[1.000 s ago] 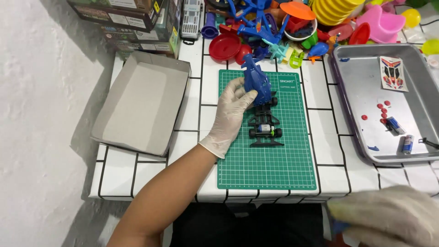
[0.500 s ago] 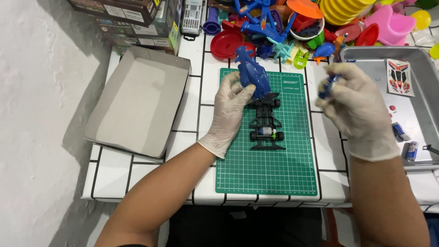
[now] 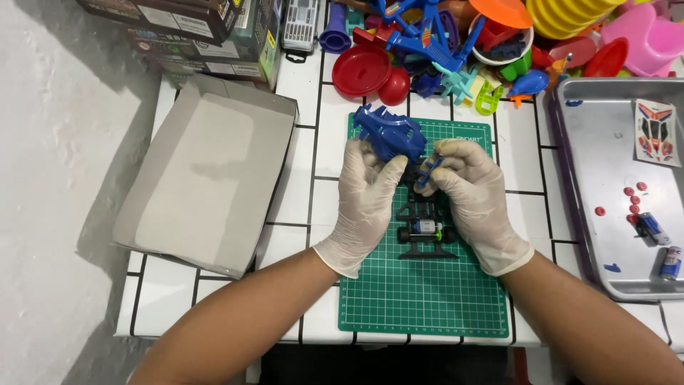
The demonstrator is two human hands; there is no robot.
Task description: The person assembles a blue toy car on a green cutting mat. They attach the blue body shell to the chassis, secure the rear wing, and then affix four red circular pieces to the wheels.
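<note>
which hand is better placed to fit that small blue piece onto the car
Right, most likely. The right hand already pinches the small blue piece just above the black chassis, while the left hand is occupied with the blue body shell.

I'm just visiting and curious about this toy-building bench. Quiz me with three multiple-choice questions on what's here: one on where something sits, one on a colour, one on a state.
1. Where does the black toy car chassis lie?
A. in the metal tray
B. on the green cutting mat
C. in the cardboard box lid

2. What colour is the car body shell held by the left hand?
A. blue
B. yellow
C. white

3. How is the cardboard box lid?
A. shut with tape
B. full of parts
C. open, nothing in it

Answers:
1 B, the chassis rests on the green cutting mat, between both hands.
2 A, the shell is plainly blue.
3 C, its bare inside shows.
</note>
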